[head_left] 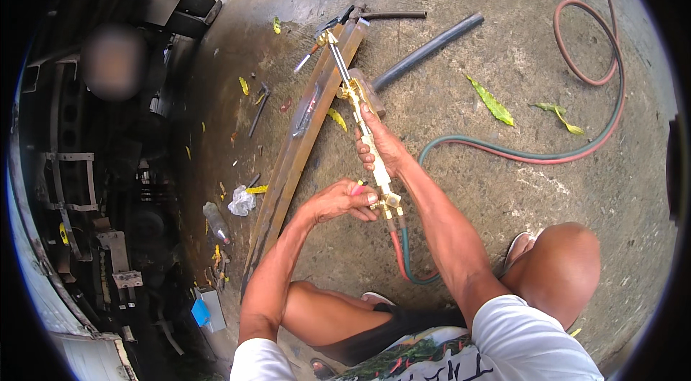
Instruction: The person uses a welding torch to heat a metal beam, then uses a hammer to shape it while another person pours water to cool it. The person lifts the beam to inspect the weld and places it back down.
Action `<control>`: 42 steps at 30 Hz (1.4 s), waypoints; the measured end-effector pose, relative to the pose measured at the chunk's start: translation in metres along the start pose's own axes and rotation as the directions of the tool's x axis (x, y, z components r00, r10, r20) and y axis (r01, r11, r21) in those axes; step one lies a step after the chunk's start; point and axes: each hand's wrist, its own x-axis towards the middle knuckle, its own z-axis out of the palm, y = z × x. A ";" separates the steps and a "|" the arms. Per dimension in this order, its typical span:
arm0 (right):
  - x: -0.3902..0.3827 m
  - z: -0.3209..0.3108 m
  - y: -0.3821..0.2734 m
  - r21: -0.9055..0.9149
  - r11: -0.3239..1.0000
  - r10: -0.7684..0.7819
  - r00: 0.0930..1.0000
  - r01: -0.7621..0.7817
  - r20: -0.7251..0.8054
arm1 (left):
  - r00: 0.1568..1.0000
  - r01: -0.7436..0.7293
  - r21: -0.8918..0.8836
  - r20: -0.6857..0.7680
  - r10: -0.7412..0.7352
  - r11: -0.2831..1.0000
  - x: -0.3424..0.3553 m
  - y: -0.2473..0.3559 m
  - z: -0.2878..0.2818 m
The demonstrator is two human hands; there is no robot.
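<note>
One concrete floor (475,197), rough, grey-brown and stained, seen from where I stand in the room; directions taken from the torch, twelve being straight ahead of the crouching person (536,338).
Metal frames (70,156), several, in deep shadow at nine o'clock.
Torch, one, brass-coloured, slanting at centre, its head toward eleven, over the far part of the bar; contact there I cannot tell.
Hands, two. Right hand (385,148): fingers wrapped around the torch (368,142). Left hand (337,201): fingers bent and drawn narrow about a small pink piece (358,187), kind unclear, fingertips at the torch's valve end.
Hoses (412,255), two, one red, one green, leaving that end at six o'clock, sweeping out to three, looped at two.
Bar (294,158), one, long, brown, from twelve down to seven.
Pipe (435,50), one, grey, at one o'clock.
Rod (394,15), one, dark, at twelve.
Bottle (214,221), one, clear, and bag (242,201), one, crumpled, both near eight.
Leaves (491,100), more than six, yellow and green, scattered; the largest at two.
</note>
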 end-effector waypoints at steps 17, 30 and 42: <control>0.000 0.010 0.043 -0.172 0.963 0.207 0.978 -0.206 -0.012 | 0.966 0.192 0.003 0.176 -0.189 0.981 -0.003 -0.029 0.001; -0.004 0.005 0.054 -0.128 0.954 0.267 0.963 -0.271 -0.047 | 0.972 0.176 -0.041 0.168 -0.167 0.984 -0.005 -0.036 0.006; -0.004 0.001 0.057 -0.095 0.961 0.258 0.965 -0.262 -0.052 | 0.967 0.189 0.020 0.168 -0.189 0.982 -0.001 -0.041 0.004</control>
